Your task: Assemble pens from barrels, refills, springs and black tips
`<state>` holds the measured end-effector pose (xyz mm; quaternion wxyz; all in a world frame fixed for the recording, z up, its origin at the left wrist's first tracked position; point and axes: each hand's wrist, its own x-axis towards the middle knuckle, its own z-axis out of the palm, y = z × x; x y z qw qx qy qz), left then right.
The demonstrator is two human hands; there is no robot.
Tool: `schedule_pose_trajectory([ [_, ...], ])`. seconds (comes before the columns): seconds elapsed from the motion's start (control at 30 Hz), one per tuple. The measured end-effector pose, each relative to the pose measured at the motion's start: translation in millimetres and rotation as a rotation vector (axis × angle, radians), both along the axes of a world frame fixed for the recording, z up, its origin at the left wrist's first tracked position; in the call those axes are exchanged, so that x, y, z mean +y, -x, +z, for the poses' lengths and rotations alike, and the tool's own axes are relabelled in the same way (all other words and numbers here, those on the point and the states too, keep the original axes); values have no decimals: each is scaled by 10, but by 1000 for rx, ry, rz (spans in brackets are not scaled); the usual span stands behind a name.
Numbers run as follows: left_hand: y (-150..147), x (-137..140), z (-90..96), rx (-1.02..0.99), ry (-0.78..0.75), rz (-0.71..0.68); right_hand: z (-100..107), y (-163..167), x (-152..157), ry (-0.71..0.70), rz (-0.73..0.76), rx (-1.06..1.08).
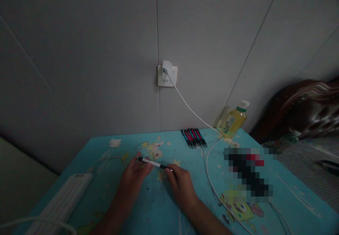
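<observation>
A white pen with black ends (pixel 156 164) is held roughly level just above the table, between my two hands. At its left end, the thumb and fingers of my left hand (pixel 135 175) close around the black part. My right hand (pixel 182 185) grips the other black end, its fingers curled and partly hiding the tip. Beyond my hands, near the wall, a row of several pens (pixel 194 138) with dark, red and blue barrels lies side by side on the table.
A blue cartoon-print cloth covers the table (pixel 164 206). On the left are a white power strip (pixel 62 201) and a crumpled white scrap (pixel 114 143). A yellow drink bottle (pixel 233 121) stands back right. A white cable (pixel 207 166) runs from the wall charger (pixel 166 69); a blurred-out patch lies right.
</observation>
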<state>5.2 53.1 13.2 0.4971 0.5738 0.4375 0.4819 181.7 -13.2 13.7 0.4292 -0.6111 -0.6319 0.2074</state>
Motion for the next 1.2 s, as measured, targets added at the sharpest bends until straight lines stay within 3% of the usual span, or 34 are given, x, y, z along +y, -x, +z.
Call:
schedule_pose_trajectory([
  [0.07, -65, -45, 12, -260, 178, 14, -1, 18, -10, -6, 43, -26],
  [0.13, -98, -69, 5, -370, 235, 43, -7, 41, -19, -2, 87, -69],
  [0.3, -77, -86, -85, -467, 208, 158, -22, 81, -44, -4, 148, -143],
  [0.43, -48, -99, -106, -516, 198, 79, -52, 120, -81, 21, 155, -93],
  [0.57, -33, -107, -55, -536, 237, 36, -149, 195, -113, 194, 231, 183],
  [0.7, -16, -136, -16, -563, 263, -20, -226, 287, -137, 436, 411, 579],
  [0.8, -15, -184, 21, -491, 236, -27, -210, 350, -163, 501, 507, 738],
  [1.0, -59, -285, 87, -296, 152, -24, -118, 397, -184, 451, 456, 559],
  [1.2, -108, -335, 62, -233, 110, -99, -30, 238, -60, 187, 226, 412],
])
